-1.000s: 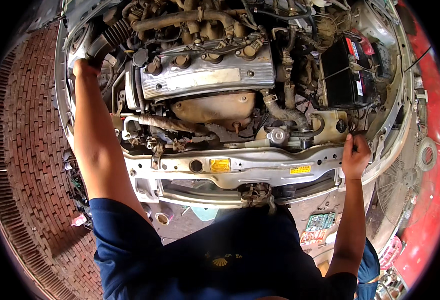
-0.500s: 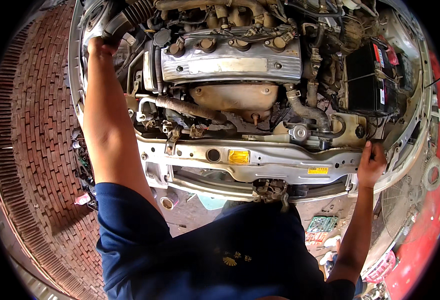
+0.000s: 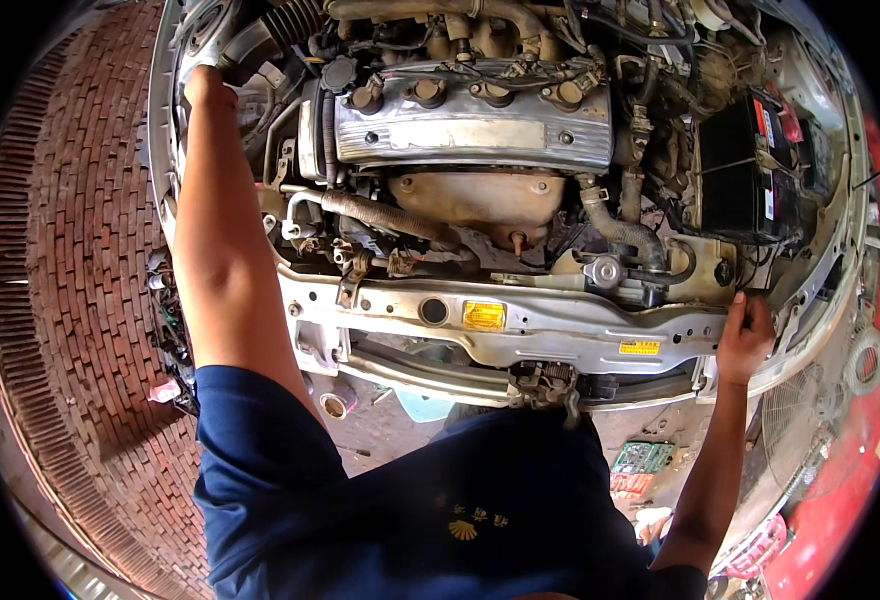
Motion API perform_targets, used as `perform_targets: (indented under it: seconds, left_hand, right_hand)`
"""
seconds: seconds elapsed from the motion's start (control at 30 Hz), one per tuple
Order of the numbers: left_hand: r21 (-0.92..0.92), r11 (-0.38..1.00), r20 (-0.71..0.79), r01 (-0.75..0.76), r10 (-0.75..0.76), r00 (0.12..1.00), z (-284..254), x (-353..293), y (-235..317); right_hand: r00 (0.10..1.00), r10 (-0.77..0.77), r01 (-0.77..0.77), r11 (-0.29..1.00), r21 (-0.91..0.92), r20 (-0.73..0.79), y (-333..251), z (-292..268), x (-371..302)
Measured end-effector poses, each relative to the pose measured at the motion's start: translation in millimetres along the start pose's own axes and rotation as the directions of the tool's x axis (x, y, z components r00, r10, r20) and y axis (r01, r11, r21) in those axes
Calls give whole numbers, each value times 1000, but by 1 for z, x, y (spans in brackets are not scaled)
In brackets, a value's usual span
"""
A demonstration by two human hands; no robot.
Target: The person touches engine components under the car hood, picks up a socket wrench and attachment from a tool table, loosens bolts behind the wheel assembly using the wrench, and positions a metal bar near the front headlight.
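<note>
My left arm stretches far into the engine bay of a car. My left hand [image 3: 210, 88] is beside the end of a black ribbed air intake hose [image 3: 250, 50], next to the inner fender. Its fingers are hidden, so what it touches cannot be made out. At the front right, my right hand [image 3: 746, 336] has its fingers curled on the end of the silver front crossmember [image 3: 580, 326], thumb pointing forward. Between my arms lies the engine with its silver valve cover [image 3: 475, 130]. A tan heat shield [image 3: 480, 200] sits below the cover.
A black battery [image 3: 735, 170] stands at the right of the bay. The radiator cap [image 3: 603, 270] is behind the crossmember. Brick paving [image 3: 90, 250] runs along the left. On the ground at right are a green tool tray [image 3: 643, 457] and a standing fan [image 3: 800, 410].
My left hand has reached slightly farther in beside the hose, its fingers now out of sight. My right hand stays on the crossmember. The whole view has shifted slightly.
</note>
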State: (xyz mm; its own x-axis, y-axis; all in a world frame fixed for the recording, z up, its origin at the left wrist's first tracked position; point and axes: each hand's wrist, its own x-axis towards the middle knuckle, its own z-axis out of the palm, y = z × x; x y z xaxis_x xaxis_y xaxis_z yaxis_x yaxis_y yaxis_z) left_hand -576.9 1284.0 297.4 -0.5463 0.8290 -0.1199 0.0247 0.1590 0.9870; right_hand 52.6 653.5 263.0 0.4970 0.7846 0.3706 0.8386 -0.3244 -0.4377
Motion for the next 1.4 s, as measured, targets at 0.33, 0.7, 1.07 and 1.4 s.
perform_targets:
  seconds: [0.33, 0.7, 1.07, 1.4]
  left_hand:
    - [-71, 997, 62, 16, -12, 998, -37, -40, 8]
    - [260, 873, 483, -413, 252, 838, -117, -252, -15]
    - [309, 191, 802, -932, 474, 363, -166, -385, -69]
    - [344, 213, 764, -914, 502, 405, -162, -391, -69]
  right_hand:
    - [1000, 7, -7, 999, 31, 1, 2, -3, -1]
    - [998, -54, 56, 996, 71, -32, -2, -8, 0]
    - [997, -61, 63, 997, 50, -41, -5, -8, 2]
    - [998, -67, 67, 998, 16, -6, -4, -6, 0]
